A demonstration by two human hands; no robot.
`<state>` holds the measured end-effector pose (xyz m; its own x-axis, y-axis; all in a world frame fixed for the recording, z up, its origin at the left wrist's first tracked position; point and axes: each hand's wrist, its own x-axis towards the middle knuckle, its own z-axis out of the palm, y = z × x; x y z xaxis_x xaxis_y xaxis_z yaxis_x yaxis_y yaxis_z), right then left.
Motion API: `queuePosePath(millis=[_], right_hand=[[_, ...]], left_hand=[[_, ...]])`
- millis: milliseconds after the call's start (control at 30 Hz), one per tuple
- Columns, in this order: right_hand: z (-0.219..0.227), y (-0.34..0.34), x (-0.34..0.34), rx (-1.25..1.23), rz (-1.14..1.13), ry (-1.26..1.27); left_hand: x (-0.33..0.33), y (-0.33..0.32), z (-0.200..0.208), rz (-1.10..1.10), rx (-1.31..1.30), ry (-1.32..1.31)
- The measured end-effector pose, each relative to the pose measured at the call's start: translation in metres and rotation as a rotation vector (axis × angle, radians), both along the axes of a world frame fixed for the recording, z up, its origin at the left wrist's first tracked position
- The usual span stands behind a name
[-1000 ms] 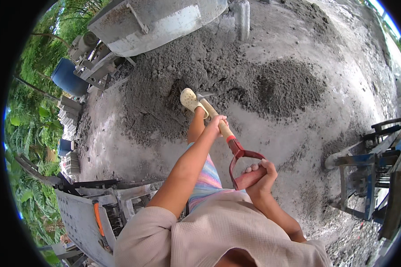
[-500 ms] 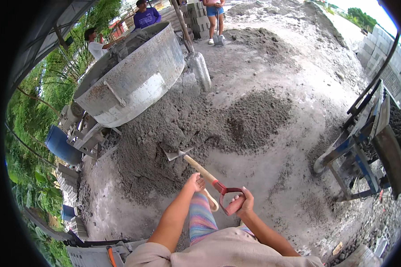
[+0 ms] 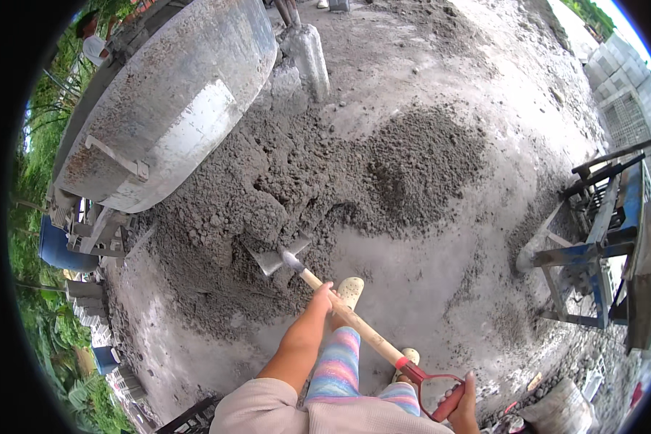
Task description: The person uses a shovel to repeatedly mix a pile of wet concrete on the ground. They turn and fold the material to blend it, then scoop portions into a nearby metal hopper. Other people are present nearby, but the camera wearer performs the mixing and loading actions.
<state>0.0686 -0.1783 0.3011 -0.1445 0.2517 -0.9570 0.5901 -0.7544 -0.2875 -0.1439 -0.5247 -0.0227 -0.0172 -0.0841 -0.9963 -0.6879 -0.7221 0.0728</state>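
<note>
A shovel (image 3: 366,332) with a pale wooden shaft and a red D-shaped grip slants across the view in front of me. My left hand (image 3: 327,296) is closed round the shaft, not far above the metal blade. At the lower right my right hand (image 3: 461,402) grips the red handle, its thumb pointing up. The blade (image 3: 273,259) rests at the near edge of a heap of damp grey mix (image 3: 267,184), its tip against the material. My legs and pale clogs show below the shaft.
A large round metal mixer drum (image 3: 173,108) stands at the upper left, with a person (image 3: 94,47) behind it. A blue container (image 3: 64,246) sits under it. On the right is a blue-and-rusty metal frame (image 3: 593,253), with stacked grey blocks (image 3: 626,79) beyond.
My view has tilted down and come nearer the heap. My right hand and the red grip have moved down and right. The left hand still holds the shaft.
</note>
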Motion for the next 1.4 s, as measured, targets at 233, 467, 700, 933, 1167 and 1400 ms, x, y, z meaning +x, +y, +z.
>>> queuePosePath(millis=[233,467,700,933,1167,1400], right_hand=[[-0.038,-0.015,0.010,0.421,-0.182,-0.367],[-0.152,0.036,0.021,0.628,-0.055,-0.311],[-0.125,0.035,0.043,0.588,-0.062,-0.244],[-0.062,0.040,0.101,0.523,-0.232,-0.412],[-0.052,-0.003,0.168,0.307,-0.431,-0.467],[-0.116,-0.027,0.140,-0.260,-0.436,-0.436]], left_hand=[[-0.010,-0.017,-0.025,-0.104,-0.090,0.033],[-0.011,0.002,-0.057,-0.111,-0.015,0.074],[-0.010,0.004,-0.032,-0.123,-0.061,0.012],[0.029,0.045,-0.015,-0.332,0.003,-0.059],[0.016,0.085,-0.030,-0.693,0.035,0.093],[-0.098,0.166,0.020,-1.059,-0.389,0.257]])
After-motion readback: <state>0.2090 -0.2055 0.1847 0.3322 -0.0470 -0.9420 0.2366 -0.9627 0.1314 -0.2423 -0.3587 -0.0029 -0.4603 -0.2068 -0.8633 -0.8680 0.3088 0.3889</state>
